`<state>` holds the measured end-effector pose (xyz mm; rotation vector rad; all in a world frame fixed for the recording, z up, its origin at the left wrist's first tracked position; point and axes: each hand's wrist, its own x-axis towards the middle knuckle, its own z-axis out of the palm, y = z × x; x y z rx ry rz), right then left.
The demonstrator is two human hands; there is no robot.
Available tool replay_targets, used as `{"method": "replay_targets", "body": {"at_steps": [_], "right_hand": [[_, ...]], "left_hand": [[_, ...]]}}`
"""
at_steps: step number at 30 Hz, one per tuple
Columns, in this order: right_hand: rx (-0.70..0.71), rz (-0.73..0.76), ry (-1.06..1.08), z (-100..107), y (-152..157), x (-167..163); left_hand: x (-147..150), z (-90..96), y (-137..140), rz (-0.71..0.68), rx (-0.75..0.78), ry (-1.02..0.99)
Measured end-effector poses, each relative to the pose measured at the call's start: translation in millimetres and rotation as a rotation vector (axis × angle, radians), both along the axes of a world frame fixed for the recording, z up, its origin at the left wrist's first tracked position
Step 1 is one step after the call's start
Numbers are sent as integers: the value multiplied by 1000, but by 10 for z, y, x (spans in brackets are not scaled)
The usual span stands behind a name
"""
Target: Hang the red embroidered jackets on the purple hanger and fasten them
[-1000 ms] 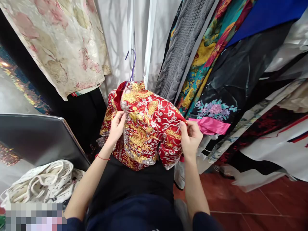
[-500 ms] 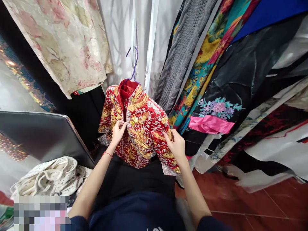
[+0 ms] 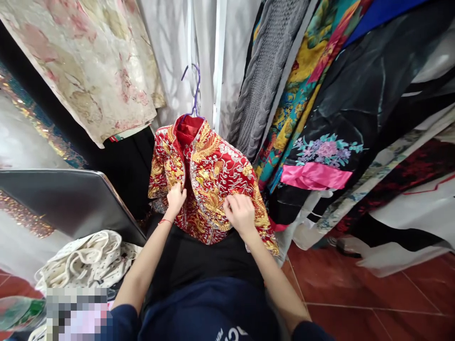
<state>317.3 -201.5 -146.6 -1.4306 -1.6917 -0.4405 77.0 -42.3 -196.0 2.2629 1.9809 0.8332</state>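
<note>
A small red jacket (image 3: 209, 199) with gold and silver embroidery hangs on a purple hanger (image 3: 195, 92) before me, its front parted below the collar. My left hand (image 3: 176, 199) is closed on the front edge at the jacket's left side, thumb uppermost. Over the other front panel, beside the sleeve, is my right hand (image 3: 241, 213). Its fingers are curled in towards the thumb, and whether any cloth is pinched between them is hidden. The jacket's lower hem rests close to the black cloth over my lap.
Garments hang on both sides, among them a pale floral piece (image 3: 117, 71), a grey knit (image 3: 266, 61) and a black garment with a pink band (image 3: 316, 176). A dark panel (image 3: 78, 201) stands at left, above bundled dotted white cloth (image 3: 88, 260). Red tiles (image 3: 337, 284) show at right.
My right hand has come off the sleeve and moved left onto the front panel. My left hand has shifted slightly down the front edge, and the jacket's opening is wider.
</note>
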Motion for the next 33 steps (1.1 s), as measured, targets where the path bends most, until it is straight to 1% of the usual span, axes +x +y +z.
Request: {"method": "replay_targets", "body": {"at_steps": [1,3,6,9,10,12,15,17,19,21,23,24,26,27,29,31,33], "right_hand": [[-87,46,-41,-55,41,-85],[-230,51,-76,-140,156,-264],[-358,-77,-57,-168,377,-520],[-424,-242,-31,-96,601,-681],[-439,-274,-32,-67,666,-698],[-451,-291,-50,-18,768,-674],[-404,-274,-74,20,842,-549],[-353,-274,-71,54,853,-473],[-299,-235,-85,137,851,-437],[-233,-149,-142,298,857,-443],[-170,-76,-227,538,881,-468],[-152,-59,-267,680,903,-480],[-154,-66,-314,979,965,-489],[-167,-79,-317,1124,1003,-485],[-206,-82,-320,1386,1087,-460],[-252,-33,-356,1599,1168,-425],[-288,56,-403,1779,1239,-396]], "left_hand": [[25,-7,-40,-15,-14,12],[98,-20,-143,-52,-41,37],[276,-13,-322,-127,-77,76],[469,60,-461,-174,-102,109],[518,97,-493,-181,-109,119],[581,182,-543,-187,-116,135],[597,326,-603,-195,-119,147],[575,463,-629,-182,-114,144],[539,672,-625,-121,-43,94],[494,960,-578,-23,113,-2],[447,1284,-493,43,268,-78],[424,1435,-441,68,313,-93],[386,1676,-340,58,330,-75],[373,1756,-296,44,320,-52],[354,1849,-230,23,287,-4],[344,1909,-191,8,257,14],[339,2007,-169,-45,233,-21]]}}
